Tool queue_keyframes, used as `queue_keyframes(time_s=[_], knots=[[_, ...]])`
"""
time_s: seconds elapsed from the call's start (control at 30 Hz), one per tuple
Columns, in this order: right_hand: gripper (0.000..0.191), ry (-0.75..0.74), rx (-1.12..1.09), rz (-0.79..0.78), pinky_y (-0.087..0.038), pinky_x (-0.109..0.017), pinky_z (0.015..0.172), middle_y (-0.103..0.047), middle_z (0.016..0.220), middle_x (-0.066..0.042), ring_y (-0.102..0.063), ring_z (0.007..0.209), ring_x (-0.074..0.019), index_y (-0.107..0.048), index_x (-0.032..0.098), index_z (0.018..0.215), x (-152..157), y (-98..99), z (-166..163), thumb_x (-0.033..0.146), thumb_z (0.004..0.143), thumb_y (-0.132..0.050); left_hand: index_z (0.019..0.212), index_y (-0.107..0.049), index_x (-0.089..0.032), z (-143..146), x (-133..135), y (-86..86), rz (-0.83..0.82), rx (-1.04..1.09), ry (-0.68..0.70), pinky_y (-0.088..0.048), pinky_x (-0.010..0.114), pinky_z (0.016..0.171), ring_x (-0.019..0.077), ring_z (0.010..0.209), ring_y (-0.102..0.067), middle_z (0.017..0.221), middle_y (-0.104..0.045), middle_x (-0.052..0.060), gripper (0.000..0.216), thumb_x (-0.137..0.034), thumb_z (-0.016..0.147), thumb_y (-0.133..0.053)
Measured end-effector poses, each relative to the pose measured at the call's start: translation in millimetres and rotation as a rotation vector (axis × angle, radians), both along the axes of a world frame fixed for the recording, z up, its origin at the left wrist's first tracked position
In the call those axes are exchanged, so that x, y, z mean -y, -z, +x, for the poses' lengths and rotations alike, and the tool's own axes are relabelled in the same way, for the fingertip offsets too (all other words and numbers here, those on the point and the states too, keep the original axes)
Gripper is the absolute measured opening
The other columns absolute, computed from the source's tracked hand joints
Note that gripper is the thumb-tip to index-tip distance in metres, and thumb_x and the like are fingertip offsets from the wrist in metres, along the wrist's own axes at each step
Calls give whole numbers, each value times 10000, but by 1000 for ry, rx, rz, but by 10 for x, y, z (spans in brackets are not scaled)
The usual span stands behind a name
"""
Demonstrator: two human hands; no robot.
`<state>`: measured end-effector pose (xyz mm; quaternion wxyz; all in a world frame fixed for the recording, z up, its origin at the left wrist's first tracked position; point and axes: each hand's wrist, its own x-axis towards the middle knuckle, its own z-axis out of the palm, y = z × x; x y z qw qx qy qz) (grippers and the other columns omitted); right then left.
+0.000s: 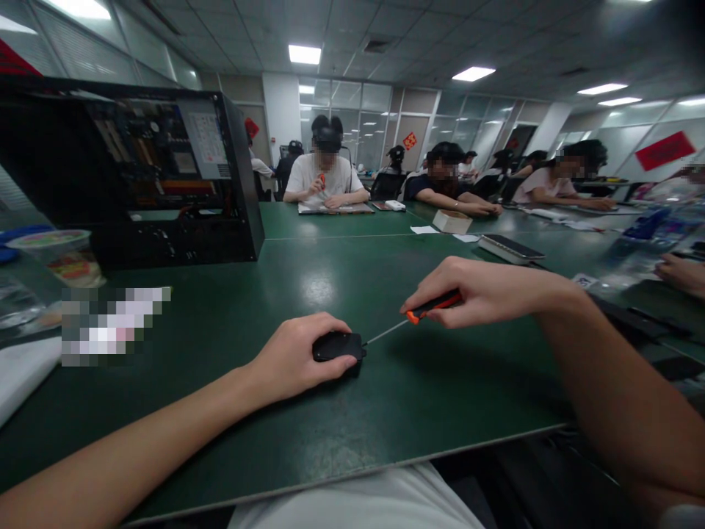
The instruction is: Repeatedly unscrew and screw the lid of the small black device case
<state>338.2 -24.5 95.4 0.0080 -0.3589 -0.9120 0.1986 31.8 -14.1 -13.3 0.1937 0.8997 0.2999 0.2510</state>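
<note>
On the green tabletop, my left hand grips a small black boxy device between thumb and fingers; its exact kind is unclear. My right hand is closed around the red and black handle of a screwdriver, which has an orange collar. The thin metal shaft slants down to the left, its tip at the right end of the device. Whether the tip is seated in a screw cannot be made out.
An open black computer case stands at the left, behind a plastic cup. A small open box and a flat dark-topped device lie towards the right back. Opposite, a person sits at the table, with several others further right.
</note>
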Motion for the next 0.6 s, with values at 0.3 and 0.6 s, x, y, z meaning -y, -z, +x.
queue_keyframes(time_s=[0.3,0.6], knots=[[347,-19,-9,-40,-499,-214,743,-775,1017,-48,-693,838,-149,-773,137,1172,-33,75,-85,262,912,-579,1139,-715,-210,8,31,13,-2,-14,-52,-509,296,814,219,947,-726,1085,-777,22,323,-387,871,-743],[484,22,-11,-58,-483,-243,720,-782,982,-60,-694,813,-170,-788,144,1126,-197,310,-77,546,944,-591,1134,-733,-207,-16,6,57,10,-13,-61,-510,285,765,215,895,-739,1040,-789,17,350,-406,850,-774]])
